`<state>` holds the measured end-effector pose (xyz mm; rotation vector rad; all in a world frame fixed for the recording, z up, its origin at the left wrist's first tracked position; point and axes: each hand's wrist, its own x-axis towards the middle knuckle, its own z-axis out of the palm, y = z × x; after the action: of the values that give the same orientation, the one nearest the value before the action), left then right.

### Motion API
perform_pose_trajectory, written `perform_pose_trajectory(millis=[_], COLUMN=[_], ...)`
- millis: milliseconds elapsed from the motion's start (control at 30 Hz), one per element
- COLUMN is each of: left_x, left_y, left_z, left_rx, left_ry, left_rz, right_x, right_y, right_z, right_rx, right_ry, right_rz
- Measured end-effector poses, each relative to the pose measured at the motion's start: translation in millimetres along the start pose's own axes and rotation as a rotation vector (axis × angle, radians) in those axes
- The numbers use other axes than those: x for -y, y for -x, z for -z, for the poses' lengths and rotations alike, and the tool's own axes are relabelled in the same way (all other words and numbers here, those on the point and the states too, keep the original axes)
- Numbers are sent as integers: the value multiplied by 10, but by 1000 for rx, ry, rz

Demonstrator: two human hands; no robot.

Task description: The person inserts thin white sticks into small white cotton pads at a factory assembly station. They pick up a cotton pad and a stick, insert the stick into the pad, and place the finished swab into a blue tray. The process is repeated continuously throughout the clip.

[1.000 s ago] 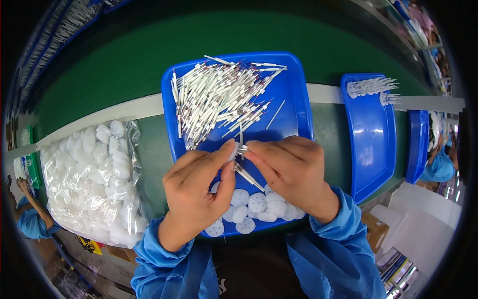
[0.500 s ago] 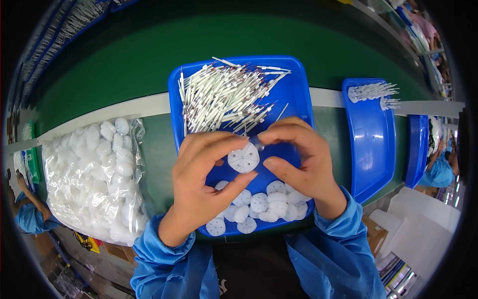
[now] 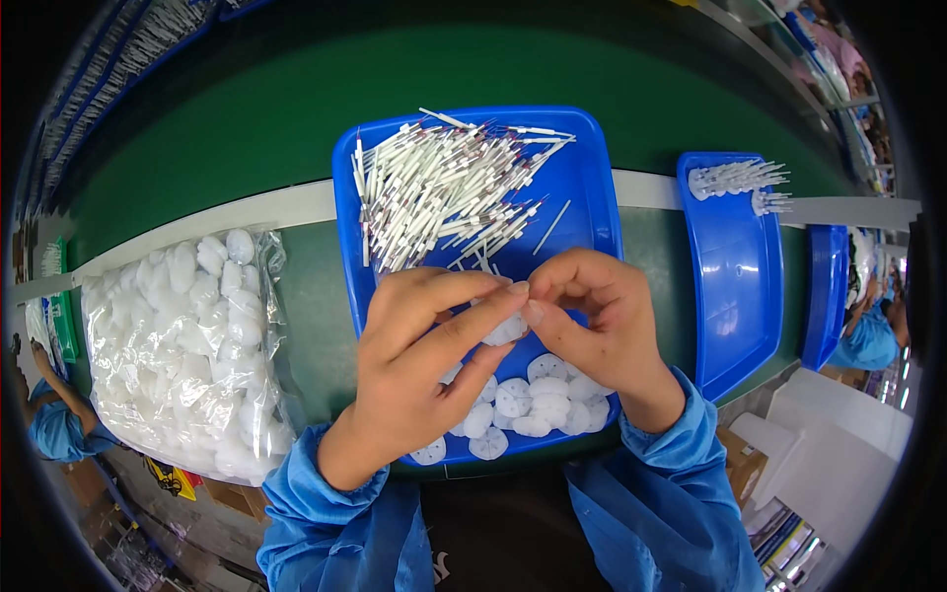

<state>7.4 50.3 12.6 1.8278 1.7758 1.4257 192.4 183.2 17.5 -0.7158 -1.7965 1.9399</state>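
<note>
My left hand (image 3: 419,340) is closed around a round white plastic disc (image 3: 507,330), mostly covered by its fingers. Right at the disc's edge, the thumb and forefinger of my right hand (image 3: 604,321) pinch together against my left fingertips. Whatever the right fingers hold is hidden. Both hands are over a blue tray (image 3: 582,187). Thin white sticks with small white connectors and dark red bits form a heap (image 3: 434,192) in its far part. Several more white discs with small holes (image 3: 547,400) lie in the near part. One loose stick (image 3: 551,227) lies apart at the right.
A clear bag of white discs (image 3: 187,345) lies at the left. At the right, a second blue tray (image 3: 735,286) bears discs with upright sticks (image 3: 730,181) at its far end. Beyond it is another blue tray (image 3: 825,296). Other people's blue sleeves (image 3: 64,424) show at the sides.
My right thumb and forefinger have come together and moved left to meet my left fingertips. The left fingers have closed over the disc, which now shows less of its face.
</note>
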Motion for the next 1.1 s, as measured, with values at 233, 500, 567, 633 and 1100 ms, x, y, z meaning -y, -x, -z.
perform_pose_trajectory(millis=[233,500,567,633,1100], left_x=[-12,81,60,59,164], left_y=[-3,148,125,133,176], left_z=[2,71,100,119,119], left_rx=[33,-87,-75,-88,-115], left_ry=[90,623,734,806,841], left_rz=[67,385,481,559,474], right_x=[51,187,173,139,196], right_y=[56,-285,-334,-371,-459], right_z=[-54,331,341,311,219], right_rx=[-48,-71,25,66,-89], right_ry=[-35,1467,1526,1553,1670], right_rz=[2,564,525,523,502])
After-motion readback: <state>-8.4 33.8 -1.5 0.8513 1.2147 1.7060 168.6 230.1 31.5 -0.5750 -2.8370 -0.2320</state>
